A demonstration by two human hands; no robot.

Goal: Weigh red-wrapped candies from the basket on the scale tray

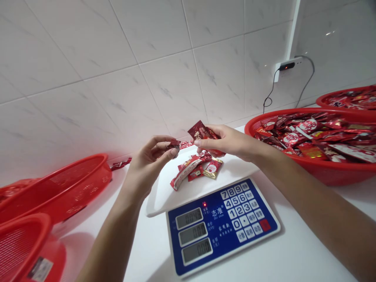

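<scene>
My left hand [157,156] is closed in a pinch on a small dark-red wrapped candy [175,143], held above the left part of the scale's white tray [164,196]. Across from it, my right hand [226,141] grips several red candy packets [205,135], one with a serrated edge pointing up and left. Below both hands a few wrapped snacks lie on the tray: a long red-and-white packet [188,170] and a gold-edged red packet [213,168] among them. The digital scale's blue panel [219,235] faces me with its displays lit by a red light nearby.
A red basket [317,170] full of wrapped candies stands at the right, with another red basket [326,102] behind it. Red baskets [96,184] also line the left. A loose red packet [121,163] lies near the tiled wall. A power strip [289,66] with cables hangs there.
</scene>
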